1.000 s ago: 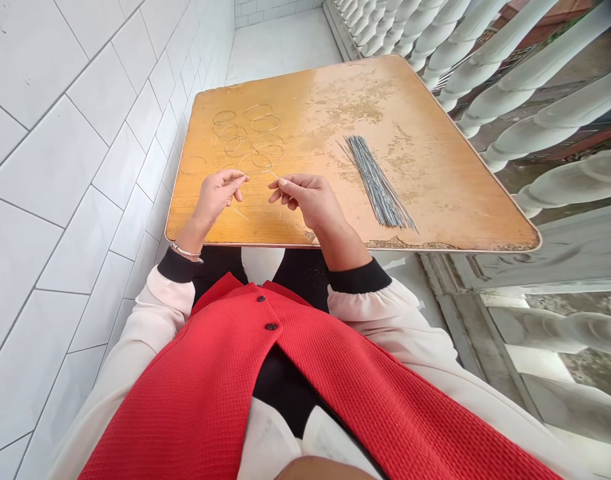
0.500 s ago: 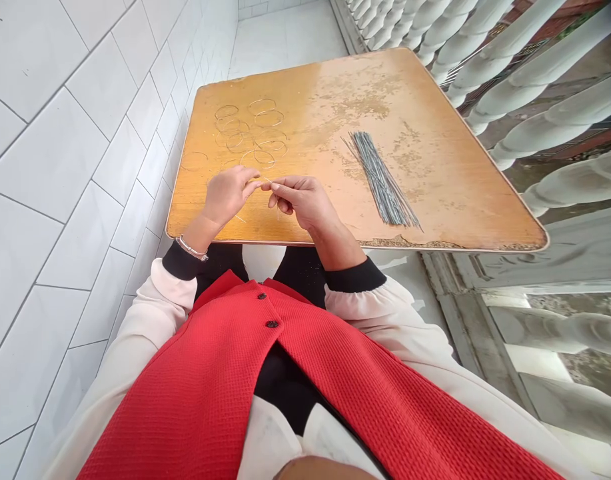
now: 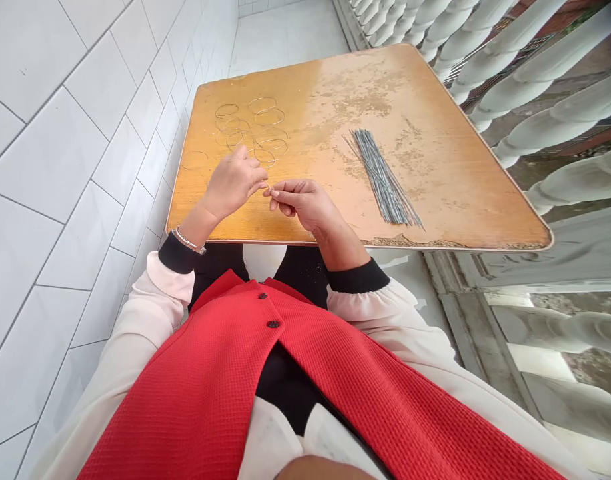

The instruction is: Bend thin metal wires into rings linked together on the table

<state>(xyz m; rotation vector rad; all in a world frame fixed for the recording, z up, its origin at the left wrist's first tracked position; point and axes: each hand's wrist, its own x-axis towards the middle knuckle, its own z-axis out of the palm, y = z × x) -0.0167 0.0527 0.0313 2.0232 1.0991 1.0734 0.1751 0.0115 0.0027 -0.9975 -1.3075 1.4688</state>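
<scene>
Over the table's near left part, my left hand point(image 3: 235, 179) and my right hand point(image 3: 301, 200) meet at the fingertips. Both pinch a thin wire point(image 3: 268, 187), of which only a short bit shows between the fingers; the rest is hidden or too fine to see. Just beyond my left hand lie several thin wire rings point(image 3: 263, 157), some overlapping. To the right of my right hand rests a bundle of straight grey wires point(image 3: 385, 177), with a few strands splayed at its ends.
The wooden table point(image 3: 465, 180) has a worn, peeling top and a chipped near edge. A white tiled wall point(image 3: 75, 173) runs close along the left. White balusters point(image 3: 525, 80) line the right side.
My left hand has turned, its knuckles now higher and its fingers curled down toward the right fingertips. My right hand has barely moved.
</scene>
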